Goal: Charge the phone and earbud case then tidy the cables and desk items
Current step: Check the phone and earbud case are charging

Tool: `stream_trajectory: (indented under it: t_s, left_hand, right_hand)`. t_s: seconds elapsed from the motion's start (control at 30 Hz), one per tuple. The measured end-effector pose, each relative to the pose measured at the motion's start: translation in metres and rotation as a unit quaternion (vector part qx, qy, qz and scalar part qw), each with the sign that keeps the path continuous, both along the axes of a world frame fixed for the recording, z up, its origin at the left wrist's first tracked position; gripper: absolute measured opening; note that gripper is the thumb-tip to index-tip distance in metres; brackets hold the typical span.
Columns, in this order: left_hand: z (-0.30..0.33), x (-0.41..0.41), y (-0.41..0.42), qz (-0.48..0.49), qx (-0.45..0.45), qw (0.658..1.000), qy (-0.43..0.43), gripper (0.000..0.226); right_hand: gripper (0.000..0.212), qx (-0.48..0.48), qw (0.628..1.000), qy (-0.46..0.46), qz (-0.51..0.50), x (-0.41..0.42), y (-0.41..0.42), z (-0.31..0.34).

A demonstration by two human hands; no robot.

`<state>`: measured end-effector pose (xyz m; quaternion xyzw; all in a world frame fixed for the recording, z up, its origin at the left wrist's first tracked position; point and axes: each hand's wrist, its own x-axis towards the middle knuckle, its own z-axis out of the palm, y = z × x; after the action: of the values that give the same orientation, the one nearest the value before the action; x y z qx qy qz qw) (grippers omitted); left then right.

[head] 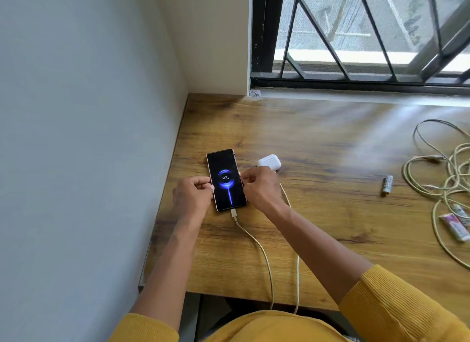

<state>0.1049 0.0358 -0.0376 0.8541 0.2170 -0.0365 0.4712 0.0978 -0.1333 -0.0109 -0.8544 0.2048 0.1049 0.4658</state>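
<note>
A black phone (226,180) lies flat on the wooden desk (318,143) near the left wall, its screen lit with a blue charging ring reading 93%. A pale cable (256,242) is plugged into its bottom end and runs off the desk's front edge. My left hand (192,196) pinches the phone's left edge, and my right hand (259,186) pinches its right edge. A white earbud case (269,161) sits just behind my right hand. A second pale cable (297,265) runs from under my right hand off the front edge; its far end is hidden.
A tangle of pale cables (442,173) sprawls at the desk's right side. A battery (387,185) lies left of it, and two small wrapped items (455,226) lie among the loops. A grey wall bounds the left; a barred window sits behind.
</note>
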Motion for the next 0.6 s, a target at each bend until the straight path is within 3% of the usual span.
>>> stream_trajectory:
  t_s: [0.17,0.27,0.43,0.6]
  left_hand:
    - [0.013,-0.005,-0.015,-0.017,0.069,0.995,-0.065,0.031]
    - [0.023,-0.003,-0.034,-0.072,0.073,0.989,-0.105,0.035]
    - [0.029,0.005,-0.073,-0.19,0.129,0.965,-0.125,0.035]
    - [0.026,0.015,-0.108,-0.267,0.199,0.937,-0.107,0.052]
  right_hand:
    - [0.023,0.033,0.992,-0.117,-0.047,-0.011,-0.014,-0.001]
    - [0.023,-0.006,0.985,-0.156,-0.07,-0.013,-0.03,0.001]
    - [0.033,-0.038,0.987,-0.121,-0.096,-0.004,-0.059,0.002]
    - [0.037,-0.033,0.99,-0.104,-0.092,0.006,-0.079,0.001]
